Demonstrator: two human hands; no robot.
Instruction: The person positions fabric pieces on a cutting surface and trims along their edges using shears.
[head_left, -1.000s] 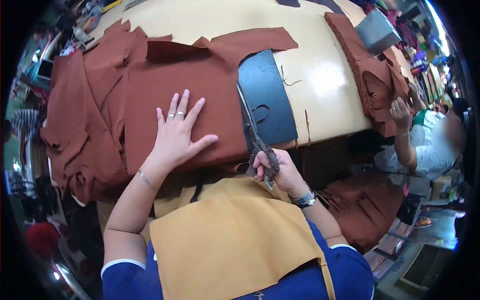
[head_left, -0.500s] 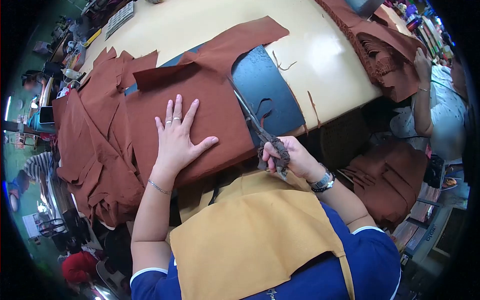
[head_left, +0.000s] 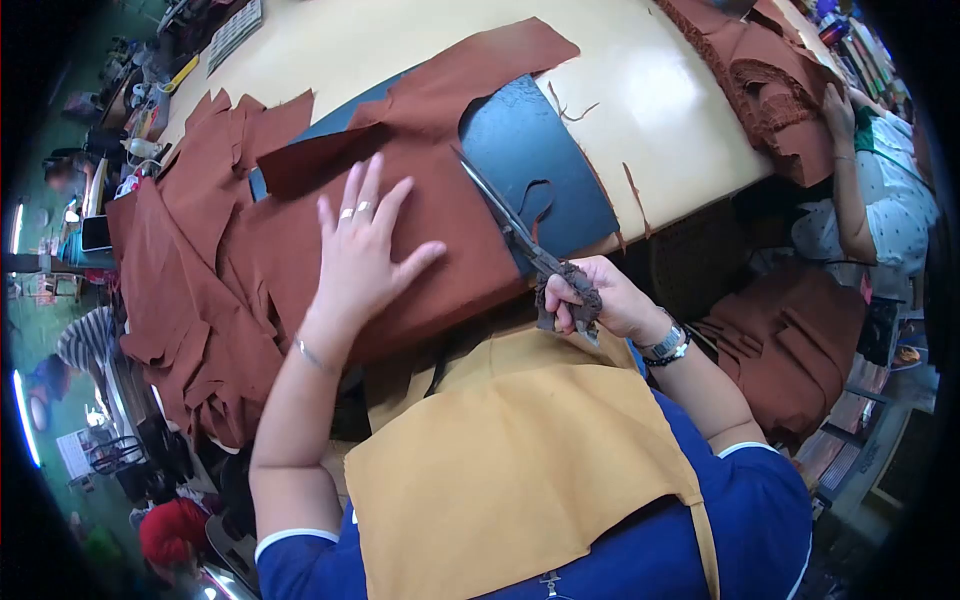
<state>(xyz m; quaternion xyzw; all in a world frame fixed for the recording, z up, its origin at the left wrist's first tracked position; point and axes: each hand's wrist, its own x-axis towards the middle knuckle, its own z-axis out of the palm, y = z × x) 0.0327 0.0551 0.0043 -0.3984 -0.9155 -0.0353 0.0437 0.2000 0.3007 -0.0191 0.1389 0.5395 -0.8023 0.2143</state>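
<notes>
My left hand is spread over the reddish-brown fabric, with two rings on its fingers. In my right hand are large scissors, their handles wrapped in dark cloth. The blades point up and left along the fabric's right edge and look closed. Beside and partly beneath the fabric lies a dark blue board. A long flap of the fabric extends across the board's upper part. A thin dark loop rests on the board.
A cream table bears thin brown scraps. Crumpled brown fabric lies at the left, more at the lower right. At the right, a co-worker's hand touches a brown fabric stack. A keyboard is at upper left.
The view has shifted, putting the table's contents at different places in the frame. My left hand appears slightly raised or moved up the fabric. The co-worker's hand has moved onto the fabric stack.
</notes>
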